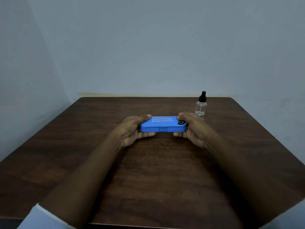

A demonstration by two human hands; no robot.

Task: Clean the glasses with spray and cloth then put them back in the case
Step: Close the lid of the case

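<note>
L hand: gripping closed blue case, left end.
R hand: gripping right end.
Spray bottle: standing upright on table, behind R hand.

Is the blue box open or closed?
Closed. The blue box has its lid flat on its base, with only a thin seam along the front, while the left hand and right hand grip its ends.

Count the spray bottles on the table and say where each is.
1. The spray bottle stands upright on the far right of the table, just behind the right hand gripping the blue case. No other shows.
</note>
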